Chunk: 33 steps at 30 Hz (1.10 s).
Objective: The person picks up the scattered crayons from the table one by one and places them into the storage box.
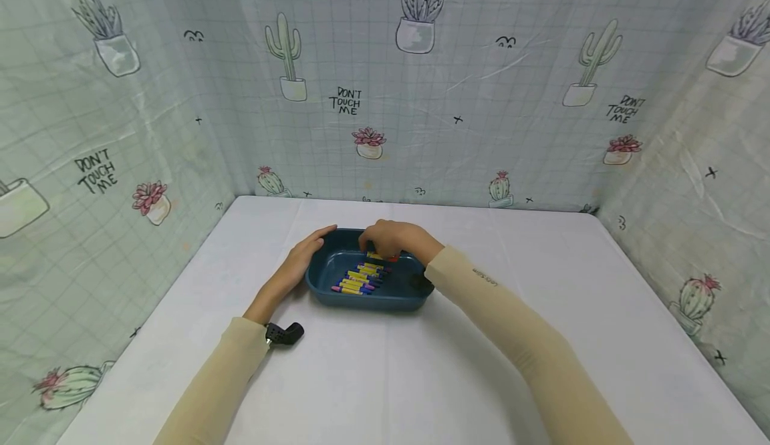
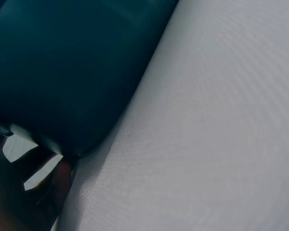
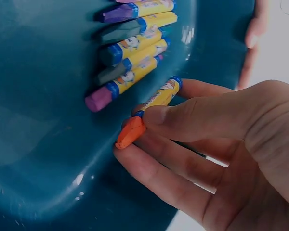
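Observation:
A dark teal tray (image 1: 369, 303) with raised walls stands on the white table. Thumb and fingers of my right hand (image 1: 394, 236) pinch an orange crayon (image 3: 160, 99) in a yellow wrapper, over the tray's far side. Several crayons (image 1: 359, 280) in similar yellow wrappers lie side by side on the tray's floor, with purple, pink, green and dark tips showing in the right wrist view. At the tray's left end, my left hand (image 1: 296, 262) rests against the wall and rim with fingers extended. Its fingers (image 2: 62, 175) touch the outside in the left wrist view.
A white cloth (image 1: 385, 365) covers the table around the tray. Patterned curtains (image 1: 457, 144) with cactus prints close off the back and both sides. A black wrist strap device (image 1: 285, 334) is on the left forearm.

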Motion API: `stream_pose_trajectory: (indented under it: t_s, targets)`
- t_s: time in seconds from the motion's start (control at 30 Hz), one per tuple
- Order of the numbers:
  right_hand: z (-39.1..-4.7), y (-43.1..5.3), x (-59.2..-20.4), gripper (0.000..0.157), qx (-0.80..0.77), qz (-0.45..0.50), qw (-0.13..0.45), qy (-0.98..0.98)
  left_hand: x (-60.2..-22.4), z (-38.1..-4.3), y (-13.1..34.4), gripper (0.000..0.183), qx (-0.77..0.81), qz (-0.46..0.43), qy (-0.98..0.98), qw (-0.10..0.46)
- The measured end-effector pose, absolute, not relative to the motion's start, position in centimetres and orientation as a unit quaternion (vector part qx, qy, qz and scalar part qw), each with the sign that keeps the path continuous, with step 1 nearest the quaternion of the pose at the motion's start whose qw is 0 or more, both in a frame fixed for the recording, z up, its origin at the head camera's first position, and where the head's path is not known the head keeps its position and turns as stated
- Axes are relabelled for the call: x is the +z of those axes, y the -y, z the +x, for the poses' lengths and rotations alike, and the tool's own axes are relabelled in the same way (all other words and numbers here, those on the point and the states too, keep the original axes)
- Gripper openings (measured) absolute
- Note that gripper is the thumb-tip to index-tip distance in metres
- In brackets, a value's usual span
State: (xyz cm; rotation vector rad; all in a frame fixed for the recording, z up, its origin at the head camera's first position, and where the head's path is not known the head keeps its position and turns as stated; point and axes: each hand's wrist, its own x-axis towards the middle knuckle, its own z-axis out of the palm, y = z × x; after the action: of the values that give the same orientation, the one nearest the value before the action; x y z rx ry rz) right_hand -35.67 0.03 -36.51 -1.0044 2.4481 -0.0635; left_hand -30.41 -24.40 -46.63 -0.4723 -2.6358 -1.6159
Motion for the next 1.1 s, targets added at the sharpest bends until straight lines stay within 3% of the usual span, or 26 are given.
stream_pose_trajectory:
  t_s: [0.37,0.6,0.87,1.1]
  targets:
    - [-35.7,0.9,-37.5,0.049,0.005,-0.362,0.249,-0.898,-46.6,-30.7,24.4,0.048,-0.519,-0.15,0.841,-0.005]
    - [-35.5,-0.1,-37.1,0.051,-0.017,-0.357,0.239,-0.903,-43.2,-28.2,23.4,0.048,-0.517,-0.151,0.843,-0.009]
    - [-36.0,-5.0,-35.9,0.045,-0.121,-0.389,0.21,-0.889,-43.3,-28.3,23.2,0.048,-0.519,-0.149,0.842,-0.011]
    - [-35.9,-10.7,-35.1,0.036,-0.184,-0.357,0.182,-0.897,-43.1,-28.2,23.2,0.048,-0.516,-0.148,0.844,-0.016]
